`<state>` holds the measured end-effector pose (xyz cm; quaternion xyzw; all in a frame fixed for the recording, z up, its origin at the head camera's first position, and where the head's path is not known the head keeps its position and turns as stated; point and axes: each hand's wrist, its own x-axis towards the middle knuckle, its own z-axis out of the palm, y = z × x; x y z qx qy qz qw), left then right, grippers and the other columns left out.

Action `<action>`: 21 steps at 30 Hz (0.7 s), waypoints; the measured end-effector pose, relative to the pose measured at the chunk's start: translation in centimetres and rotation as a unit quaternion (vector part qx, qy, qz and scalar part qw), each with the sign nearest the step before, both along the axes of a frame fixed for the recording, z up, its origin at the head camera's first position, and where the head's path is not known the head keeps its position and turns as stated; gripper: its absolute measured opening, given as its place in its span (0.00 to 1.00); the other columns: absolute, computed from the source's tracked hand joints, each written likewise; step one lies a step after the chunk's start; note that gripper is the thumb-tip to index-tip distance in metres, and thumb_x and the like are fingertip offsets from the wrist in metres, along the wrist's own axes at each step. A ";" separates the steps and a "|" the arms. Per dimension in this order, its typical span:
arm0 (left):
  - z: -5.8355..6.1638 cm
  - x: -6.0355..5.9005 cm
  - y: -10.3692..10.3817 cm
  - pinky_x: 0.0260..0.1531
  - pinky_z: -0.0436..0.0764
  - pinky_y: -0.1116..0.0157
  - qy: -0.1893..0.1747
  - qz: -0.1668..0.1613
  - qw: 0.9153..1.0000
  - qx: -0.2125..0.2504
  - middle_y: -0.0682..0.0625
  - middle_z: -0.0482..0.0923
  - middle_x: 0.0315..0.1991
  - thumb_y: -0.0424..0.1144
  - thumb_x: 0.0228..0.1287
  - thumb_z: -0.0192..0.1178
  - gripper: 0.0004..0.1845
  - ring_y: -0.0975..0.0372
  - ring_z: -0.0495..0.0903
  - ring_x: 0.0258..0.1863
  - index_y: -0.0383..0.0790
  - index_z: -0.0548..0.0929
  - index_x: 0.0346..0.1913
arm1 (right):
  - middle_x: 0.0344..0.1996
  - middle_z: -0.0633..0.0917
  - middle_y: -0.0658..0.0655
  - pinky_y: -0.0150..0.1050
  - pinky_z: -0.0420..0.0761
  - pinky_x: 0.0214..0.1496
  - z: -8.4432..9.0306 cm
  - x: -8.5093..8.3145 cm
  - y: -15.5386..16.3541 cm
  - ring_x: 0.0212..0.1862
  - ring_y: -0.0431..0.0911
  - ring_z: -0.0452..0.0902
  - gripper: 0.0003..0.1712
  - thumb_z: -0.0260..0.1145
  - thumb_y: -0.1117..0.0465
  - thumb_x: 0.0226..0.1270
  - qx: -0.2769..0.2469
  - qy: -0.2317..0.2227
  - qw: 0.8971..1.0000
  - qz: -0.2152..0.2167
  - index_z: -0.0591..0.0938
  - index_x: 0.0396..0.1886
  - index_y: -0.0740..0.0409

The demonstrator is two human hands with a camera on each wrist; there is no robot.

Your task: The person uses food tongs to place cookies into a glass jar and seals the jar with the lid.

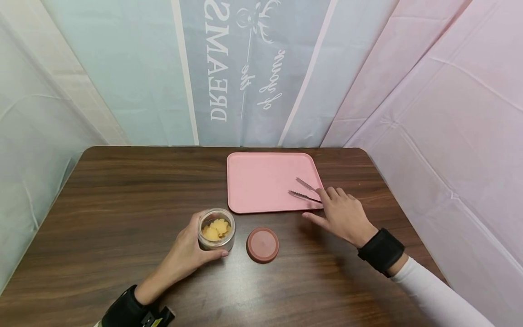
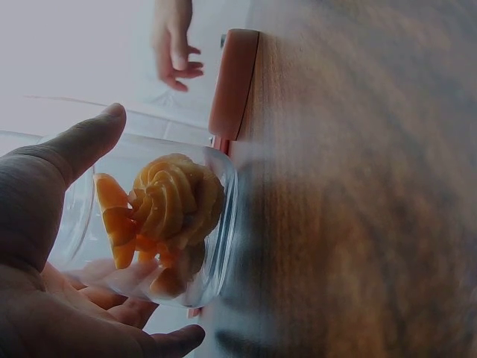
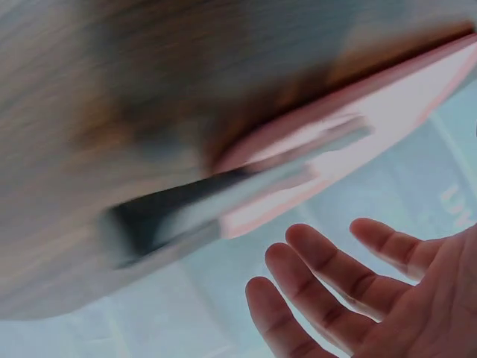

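Note:
My left hand holds a clear glass jar, thumb at its near side and fingers on its left. Yellow cookies lie inside; the left wrist view shows a swirled cookie and orange pieces through the glass. My right hand is over the tongs, at the pink tray's right edge. In the right wrist view its fingers are spread and apart from the blurred tongs. The tongs' tips lie over the tray, and the hand hides their handle end in the head view.
A reddish-brown round lid lies on the dark wooden table, right of the jar and in front of the tray. Printed fabric hangs behind the table, with pale cloth at the right side.

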<state>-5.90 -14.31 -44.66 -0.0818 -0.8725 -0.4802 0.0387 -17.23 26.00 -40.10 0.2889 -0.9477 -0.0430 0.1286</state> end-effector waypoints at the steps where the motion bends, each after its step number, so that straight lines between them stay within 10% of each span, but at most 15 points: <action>1: 0.0 0.0 0.0 0.58 0.78 0.42 0.000 0.000 1.000 -0.001 0.40 0.81 0.62 0.45 0.43 0.89 0.54 0.48 0.81 0.61 0.37 0.68 0.72 | 0.38 0.83 0.63 0.52 0.84 0.32 0.3 0.3 -0.5 0.40 0.59 0.82 0.45 0.69 0.25 0.62 0.000 0.000 1.000 0.015 0.80 0.55 0.62; 21: -0.1 0.0 -0.2 0.57 0.78 0.41 0.011 -0.001 1.000 0.003 0.39 0.81 0.62 0.45 0.41 0.89 0.55 0.46 0.81 0.61 0.36 0.68 0.72 | 0.55 0.80 0.55 0.46 0.86 0.41 1.8 4.8 -10.2 0.55 0.49 0.79 0.53 0.71 0.23 0.59 0.065 -0.143 0.962 0.224 0.76 0.72 0.53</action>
